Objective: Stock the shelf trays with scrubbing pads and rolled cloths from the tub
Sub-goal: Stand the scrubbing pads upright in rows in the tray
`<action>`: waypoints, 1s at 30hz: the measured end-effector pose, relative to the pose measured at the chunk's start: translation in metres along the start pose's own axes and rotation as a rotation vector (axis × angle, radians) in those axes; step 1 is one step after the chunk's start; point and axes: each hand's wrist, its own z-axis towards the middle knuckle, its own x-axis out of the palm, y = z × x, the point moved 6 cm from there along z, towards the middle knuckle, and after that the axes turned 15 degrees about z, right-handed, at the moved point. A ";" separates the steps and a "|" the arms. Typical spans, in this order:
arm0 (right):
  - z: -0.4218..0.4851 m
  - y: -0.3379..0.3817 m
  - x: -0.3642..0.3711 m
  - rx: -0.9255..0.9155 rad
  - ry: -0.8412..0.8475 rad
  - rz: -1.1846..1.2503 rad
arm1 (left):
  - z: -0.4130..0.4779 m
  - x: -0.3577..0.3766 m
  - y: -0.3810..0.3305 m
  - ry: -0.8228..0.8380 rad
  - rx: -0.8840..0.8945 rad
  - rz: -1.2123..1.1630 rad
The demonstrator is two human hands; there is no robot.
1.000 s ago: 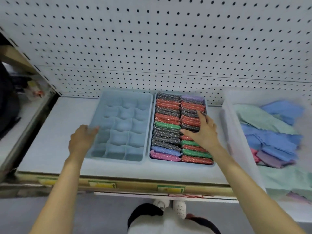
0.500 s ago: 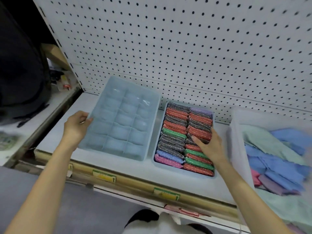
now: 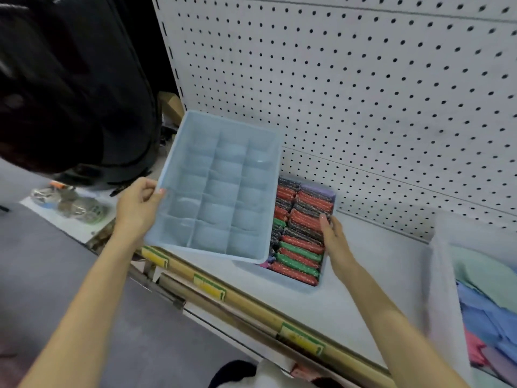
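A pale blue divided tray [image 3: 221, 189] with empty compartments is lifted off the shelf and tilted, overlapping the left side of the second tray. My left hand [image 3: 138, 205] grips its left rim. The second tray [image 3: 326, 271] sits on the shelf, packed with red, green, grey and purple scrubbing pads [image 3: 302, 233]. My right hand [image 3: 334, 238] rests against the pads at that tray's right side with fingers straight. A clear tub [image 3: 444, 289] at the right holds blue, green and pink cloths [image 3: 486, 320].
The white shelf [image 3: 372, 278] has a wooden front rail with yellow price tags [image 3: 208, 288]. White pegboard [image 3: 363, 93] forms the back wall. A dark bag [image 3: 70, 88] hangs at the left above a lower shelf with small clutter [image 3: 78, 205].
My left hand has lifted the empty tray off the shelf, up and to the right, over the left edge of the pad tray. My right hand stayed on the pads.
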 end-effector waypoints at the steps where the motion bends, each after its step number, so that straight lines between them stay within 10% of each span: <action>1: 0.000 0.005 0.013 0.012 0.044 0.052 | -0.003 0.001 0.002 0.008 -0.016 -0.008; 10: -0.046 0.061 0.051 0.020 0.449 0.370 | -0.023 0.054 -0.046 0.139 -0.005 -0.157; 21: -0.082 0.071 -0.091 0.033 0.001 0.549 | -0.091 0.166 -0.130 0.480 0.201 -0.356; 30: -0.094 0.056 -0.154 0.000 -0.217 0.438 | -0.101 0.250 -0.079 0.555 0.561 0.484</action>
